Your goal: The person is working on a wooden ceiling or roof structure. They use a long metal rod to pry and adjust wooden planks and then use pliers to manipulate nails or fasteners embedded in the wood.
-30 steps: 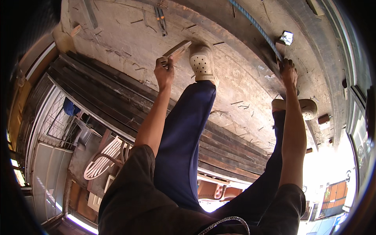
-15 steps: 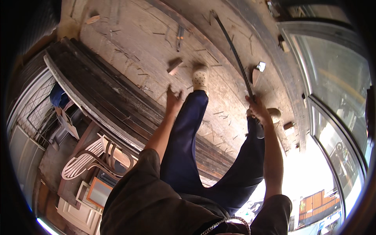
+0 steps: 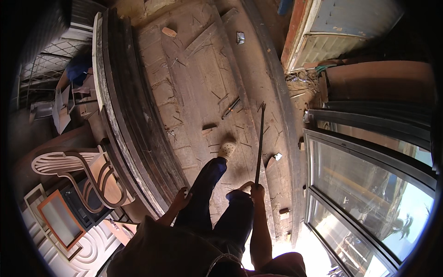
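My right hand (image 3: 257,191) is wrapped round the lower end of a long, dark ribbed crowbar (image 3: 261,147). The bar slants up and away from me, its hooked tip near the plank floor (image 3: 194,83). Beside my left thigh hangs my left hand (image 3: 181,199), with loosely bent fingers and nothing visible in it. Many bent nails (image 3: 223,98) lie scattered over the boards. Ahead of my light clog (image 3: 227,149) is a small wooden block (image 3: 209,130). A tool with orange-marked handles, like pincers (image 3: 230,108), lies just beyond.
Long dark beams (image 3: 134,106) are stacked at left, beside a curved wooden chair (image 3: 80,168) and an orange-framed panel (image 3: 61,219). Glass-paned frames (image 3: 355,189) lean at right. A raised dark beam (image 3: 281,92) runs along the floor's right side. A silver packet (image 3: 240,38) lies farther off.
My view has turned, and the floor appears rotated. The crowbar now points more straight ahead. My left hand has drawn back from ahead of me to beside my thigh.
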The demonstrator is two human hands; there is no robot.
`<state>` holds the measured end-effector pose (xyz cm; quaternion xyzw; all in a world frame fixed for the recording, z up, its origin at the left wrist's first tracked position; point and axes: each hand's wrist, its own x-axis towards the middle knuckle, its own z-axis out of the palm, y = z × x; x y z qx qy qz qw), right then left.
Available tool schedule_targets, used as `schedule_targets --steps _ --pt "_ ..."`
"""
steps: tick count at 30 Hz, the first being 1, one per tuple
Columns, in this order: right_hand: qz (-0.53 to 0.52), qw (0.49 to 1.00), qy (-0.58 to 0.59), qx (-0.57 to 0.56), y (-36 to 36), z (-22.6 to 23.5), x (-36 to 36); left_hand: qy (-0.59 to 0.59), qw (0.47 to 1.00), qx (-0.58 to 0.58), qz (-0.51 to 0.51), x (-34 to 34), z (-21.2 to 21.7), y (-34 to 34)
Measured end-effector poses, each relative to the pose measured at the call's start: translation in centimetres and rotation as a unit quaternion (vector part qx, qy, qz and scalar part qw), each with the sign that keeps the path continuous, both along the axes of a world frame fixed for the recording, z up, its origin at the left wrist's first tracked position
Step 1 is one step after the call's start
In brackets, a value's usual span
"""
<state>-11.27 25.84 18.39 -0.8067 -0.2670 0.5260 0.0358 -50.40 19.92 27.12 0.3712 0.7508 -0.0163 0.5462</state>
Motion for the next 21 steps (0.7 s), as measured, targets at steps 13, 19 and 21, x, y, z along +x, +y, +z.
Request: schedule_targets --steps 13,19,21 --pt "0.139 0.982 -0.104 -0.074 -6.8 -3.5 9.6 -0.046 0.997 0.006 -0.056 5.4 8.7 3.5" --pt "0.157 0.981 -0.098 -0.054 -6.7 -3.0 10.9 0.002 0.990 0.051 -0.134 5.7 7.7 6.4" --pt "0.137 0.985 -0.095 -0.042 -5.1 -1.1 9.9 0.038 0.983 0.086 -0.156 5.7 7.1 7.3"
